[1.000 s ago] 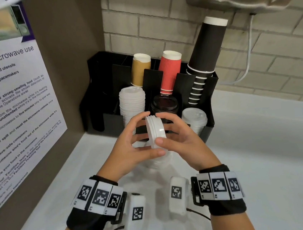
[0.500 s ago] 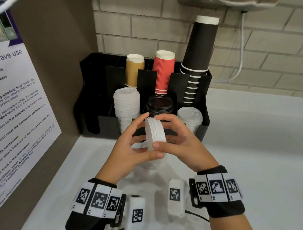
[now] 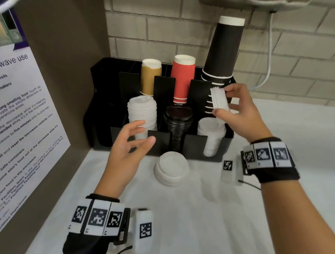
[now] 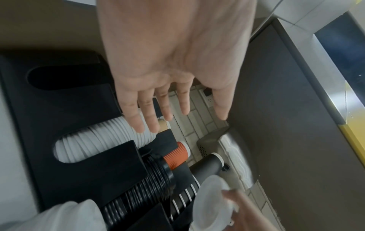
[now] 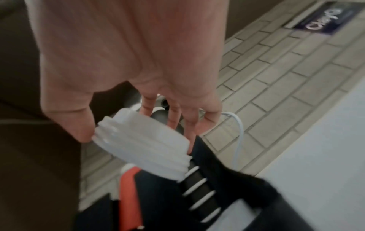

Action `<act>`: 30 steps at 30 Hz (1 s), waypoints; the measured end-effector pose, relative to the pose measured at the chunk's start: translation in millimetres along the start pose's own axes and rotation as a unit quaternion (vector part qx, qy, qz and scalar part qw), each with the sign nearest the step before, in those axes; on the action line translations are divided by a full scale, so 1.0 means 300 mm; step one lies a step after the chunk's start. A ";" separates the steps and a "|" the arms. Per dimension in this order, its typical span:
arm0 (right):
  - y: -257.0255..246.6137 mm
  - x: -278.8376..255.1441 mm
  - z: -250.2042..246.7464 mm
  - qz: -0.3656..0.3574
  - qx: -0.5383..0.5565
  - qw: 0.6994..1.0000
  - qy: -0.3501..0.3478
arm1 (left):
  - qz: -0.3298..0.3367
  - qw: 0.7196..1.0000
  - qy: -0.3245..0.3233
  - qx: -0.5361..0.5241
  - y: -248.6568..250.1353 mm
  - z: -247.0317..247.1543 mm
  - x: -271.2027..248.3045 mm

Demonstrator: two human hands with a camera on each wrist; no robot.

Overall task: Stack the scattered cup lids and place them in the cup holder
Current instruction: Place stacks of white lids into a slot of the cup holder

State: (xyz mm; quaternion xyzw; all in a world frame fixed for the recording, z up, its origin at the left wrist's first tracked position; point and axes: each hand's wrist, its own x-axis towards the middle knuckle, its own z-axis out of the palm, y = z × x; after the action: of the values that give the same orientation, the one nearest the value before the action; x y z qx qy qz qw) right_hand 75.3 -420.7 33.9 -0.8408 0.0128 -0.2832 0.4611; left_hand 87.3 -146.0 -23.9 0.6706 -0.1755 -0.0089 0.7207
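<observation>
Pinching a short stack of white lids (image 3: 219,100) on edge in my right hand (image 3: 240,111), thumb on the near rim and fingers over the far rim; wrist view shows the same grasp (image 5: 142,145). Stack hangs above the right front slot of the black cup holder (image 3: 193,142), just in front of the tall black cups (image 3: 220,59), over the white lids already sitting in that slot (image 3: 210,130). Step in hand, I judge: carrying stacked lids to the holder. Next move calls for turning the stack flat, lining it over the lids below and lowering it straight so it nests without catching the slot wall. More lids (image 3: 172,170) sit stacked on the counter (image 3: 295,206) just near of the holder, so the job isn't done. My left hand (image 3: 129,145) is released, fingers spread and holding nothing, palm facing right, hovering in front of the left slot's tall white lid stack (image 3: 142,115). Right wrist is raised and cocked forward, forearm reaching far-right.
</observation>
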 end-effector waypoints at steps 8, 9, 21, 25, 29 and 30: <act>0.108 0.090 0.015 0.053 -0.301 0.930 -0.204 | -0.001 1.000 0.012 0.009 -0.022 -0.005 0.011; 0.110 0.091 0.024 0.052 -0.328 0.917 -0.220 | -0.002 1.000 0.013 0.013 -0.024 -0.006 0.012; 0.114 0.052 0.052 0.006 -0.463 0.859 -0.218 | 0.001 0.999 0.025 0.027 -0.044 -0.023 0.024; 0.100 0.028 0.059 0.011 -0.485 0.845 -0.226 | 0.003 0.999 0.022 0.027 -0.047 -0.023 0.020; 0.034 -0.028 0.082 -0.055 -0.377 0.920 -0.092 | 0.007 0.999 0.023 0.025 -0.041 -0.028 0.026; 0.010 -0.050 0.103 -0.070 -0.312 0.944 -0.080 | 0.008 0.999 0.024 0.025 -0.040 -0.030 0.027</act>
State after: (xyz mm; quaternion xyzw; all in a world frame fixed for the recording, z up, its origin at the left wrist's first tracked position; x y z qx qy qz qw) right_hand 78.4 -394.4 11.7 -0.9614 0.0046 -0.2280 0.1540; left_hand 100.0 -140.7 -33.9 0.6867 -0.1643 0.0173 0.7079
